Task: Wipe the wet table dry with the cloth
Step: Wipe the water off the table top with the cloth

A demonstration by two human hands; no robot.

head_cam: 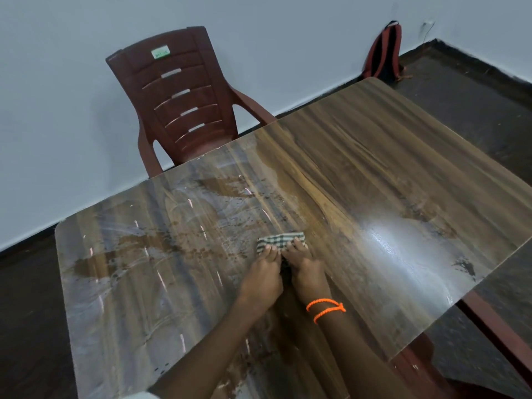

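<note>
A wood-grain table (359,156) fills the view, with wet streaks and puddles across its left and middle parts. A small folded checked cloth (280,239) lies on the table near the centre. My left hand (263,276) and my right hand (306,269) lie side by side, fingers stretched forward, pressing down on the near edge of the cloth. An orange cord bracelet (326,308) circles my right wrist. The part of the cloth under my fingers is hidden.
A dark red plastic chair (184,102) stands against the far edge of the table, by the pale wall. A red and black backpack (383,53) leans on the wall at the back right. Dark floor surrounds the table.
</note>
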